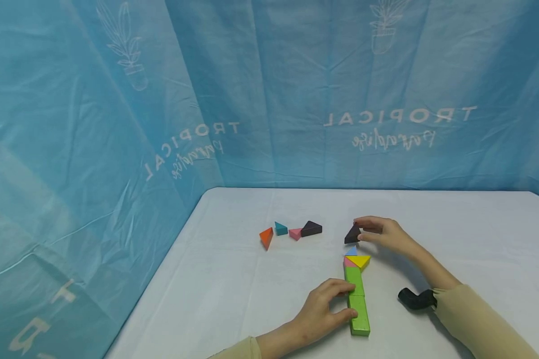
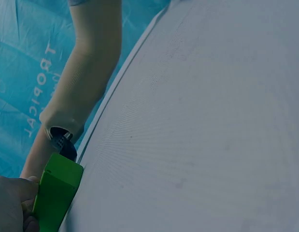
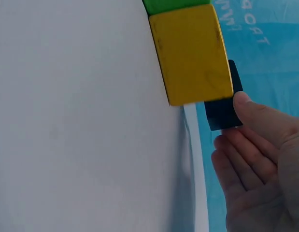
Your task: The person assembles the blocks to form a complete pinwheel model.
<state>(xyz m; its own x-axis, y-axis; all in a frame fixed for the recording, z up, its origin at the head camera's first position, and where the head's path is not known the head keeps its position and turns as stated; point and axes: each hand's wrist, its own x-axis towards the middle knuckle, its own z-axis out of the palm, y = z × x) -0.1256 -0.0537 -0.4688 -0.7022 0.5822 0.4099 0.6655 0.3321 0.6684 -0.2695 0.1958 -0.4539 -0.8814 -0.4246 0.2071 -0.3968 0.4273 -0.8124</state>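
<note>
A line of blocks runs up the table in the head view: two green rectangular blocks (image 1: 361,324) end to end, then a pink triangular block (image 1: 348,262), a yellow triangular block (image 1: 360,260) and a light blue triangular block (image 1: 352,251). My left hand (image 1: 320,311) touches the left side of the green blocks with thumb and fingertips spread apart. Just beyond the blue block, my right hand (image 1: 388,234) pinches a black triangular block (image 1: 352,234) between thumb and fingers. In the right wrist view, the yellow block (image 3: 192,53) partly hides that black block (image 3: 221,115).
Left of the line, farther back, lie an orange triangular block (image 1: 266,238), a teal one (image 1: 281,229), a pink one (image 1: 295,234) and another black block (image 1: 312,228). A black device (image 1: 415,300) sits at the right wrist. Blue curtains (image 1: 296,89) border the white table (image 1: 476,239).
</note>
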